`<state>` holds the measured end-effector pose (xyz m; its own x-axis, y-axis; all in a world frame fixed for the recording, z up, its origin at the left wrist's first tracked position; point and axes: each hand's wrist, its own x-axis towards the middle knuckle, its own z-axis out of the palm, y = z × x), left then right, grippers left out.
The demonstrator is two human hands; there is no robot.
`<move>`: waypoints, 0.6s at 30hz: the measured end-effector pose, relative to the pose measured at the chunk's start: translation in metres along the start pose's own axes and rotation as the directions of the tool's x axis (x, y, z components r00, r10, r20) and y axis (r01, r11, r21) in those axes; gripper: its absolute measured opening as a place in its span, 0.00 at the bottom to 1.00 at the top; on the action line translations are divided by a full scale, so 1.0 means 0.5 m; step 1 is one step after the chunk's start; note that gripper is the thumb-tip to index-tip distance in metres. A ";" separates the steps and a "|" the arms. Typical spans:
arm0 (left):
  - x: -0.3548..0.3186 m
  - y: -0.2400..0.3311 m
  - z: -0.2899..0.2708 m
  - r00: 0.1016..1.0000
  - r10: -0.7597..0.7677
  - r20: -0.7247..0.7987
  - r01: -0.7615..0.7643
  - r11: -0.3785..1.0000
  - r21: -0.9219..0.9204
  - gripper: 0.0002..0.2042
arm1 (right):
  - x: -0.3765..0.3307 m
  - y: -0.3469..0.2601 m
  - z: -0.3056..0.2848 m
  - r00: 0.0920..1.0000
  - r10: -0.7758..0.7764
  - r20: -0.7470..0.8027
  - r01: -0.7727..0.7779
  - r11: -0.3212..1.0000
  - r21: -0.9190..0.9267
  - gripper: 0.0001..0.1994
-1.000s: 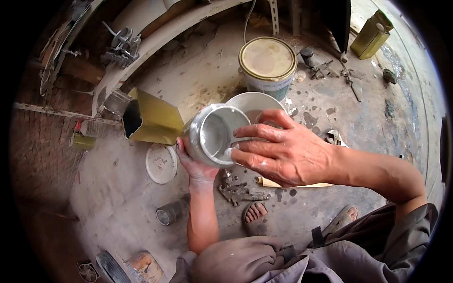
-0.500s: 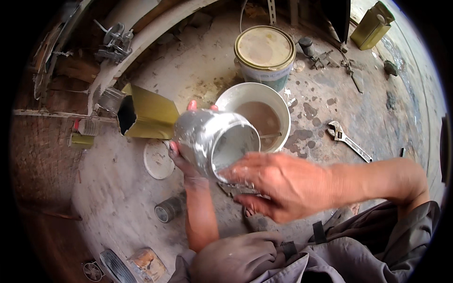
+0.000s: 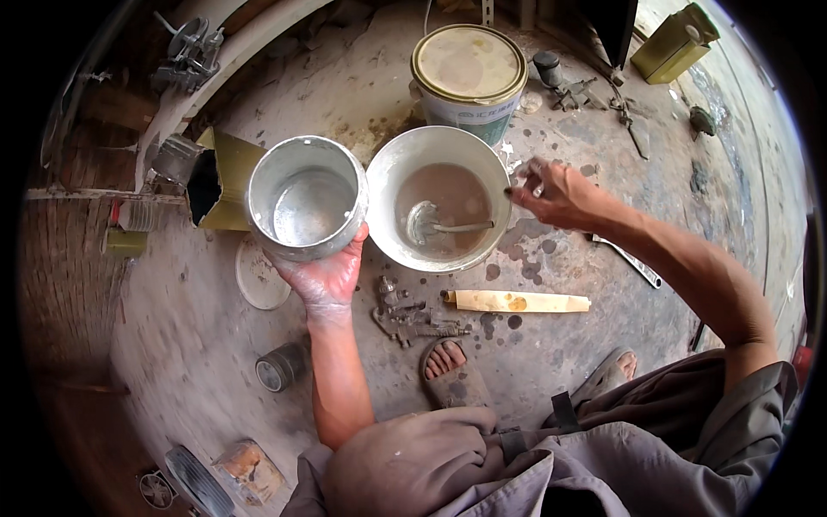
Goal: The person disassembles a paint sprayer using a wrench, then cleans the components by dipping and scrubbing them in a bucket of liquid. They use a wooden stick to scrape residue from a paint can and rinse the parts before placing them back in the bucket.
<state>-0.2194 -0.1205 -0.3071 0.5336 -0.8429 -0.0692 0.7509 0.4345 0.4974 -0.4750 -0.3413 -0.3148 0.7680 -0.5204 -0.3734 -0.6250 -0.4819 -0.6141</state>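
Note:
My left hand [image 3: 323, 280] grips a silver metal cup [image 3: 297, 164] from below and beside. The cup's open mouth tilts toward me, showing a bare, shiny, wet-looking inside. Just right of it stands a white bucket [image 3: 385, 172] with cloudy brownish liquid [image 3: 457, 189] in it. A thin-handled tool [image 3: 465, 228] with a rounded, whitish end lies partly in the liquid; its kind is unclear. My right hand [image 3: 551, 194] hovers by the bucket's right rim, fingers curled together. Whether something small is between them, I cannot make out.
Behind the bucket stands a lidded paint pail [image 3: 469, 65]. Left of the cup lies a gold tin [image 3: 233, 168]. Nearer me are a spray gun [image 3: 418, 323], a pale flat strip [image 3: 521, 302] and a dark jar [image 3: 280, 369]. An adjustable wrench [image 3: 633, 261] lies right; another gold tin [image 3: 676, 47] stands far right.
My right hand has left the cup's mouth and moved right, to the bucket's far side. My left hand has shifted the cup left and turned its opening upward, uncovering the bucket.

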 end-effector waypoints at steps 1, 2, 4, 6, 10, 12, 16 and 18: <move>-0.002 -0.001 -0.001 1.000 -0.001 -0.005 0.001 1.000 -0.011 0.40 | 0.006 -0.004 0.009 0.996 0.055 0.076 -0.064 0.990 0.125 0.24; -0.005 -0.002 -0.005 1.000 0.000 0.009 0.000 1.000 -0.018 0.40 | 0.015 -0.009 0.021 0.982 0.100 0.157 -0.137 0.961 0.242 0.26; -0.003 -0.007 -0.008 0.999 0.000 0.052 0.001 0.999 -0.034 0.39 | 0.034 -0.010 0.043 0.964 0.161 0.209 -0.236 0.881 0.411 0.28; -0.003 -0.007 -0.005 0.999 0.014 0.037 -0.013 0.999 -0.042 0.39 | 0.040 -0.010 0.048 0.967 0.168 0.190 -0.241 0.842 0.482 0.25; -0.015 0.006 -0.017 0.999 0.018 -0.050 -0.021 0.997 -0.072 0.37 | 0.011 -0.024 0.042 0.983 0.147 0.113 -0.185 0.810 0.557 0.21; -0.025 0.005 -0.031 0.997 0.009 -0.078 -0.016 0.996 -0.093 0.39 | -0.010 -0.040 0.022 0.984 0.161 0.069 -0.171 0.800 0.575 0.19; -0.051 -0.036 -0.071 0.999 0.002 -0.042 -0.002 1.000 -0.006 0.41 | -0.070 -0.063 -0.051 0.983 0.179 0.034 -0.170 0.836 0.521 0.16; -0.061 -0.065 -0.096 0.994 -0.074 -0.080 0.076 0.997 0.017 0.41 | -0.102 -0.051 -0.089 0.986 0.164 0.026 -0.154 0.843 0.516 0.15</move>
<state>-0.2414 -0.0937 -0.3629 0.5059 -0.8448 -0.1745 0.7822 0.3640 0.5056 -0.5043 -0.3338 -0.2492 0.6585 -0.5740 -0.4867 -0.5728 0.0371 -0.8188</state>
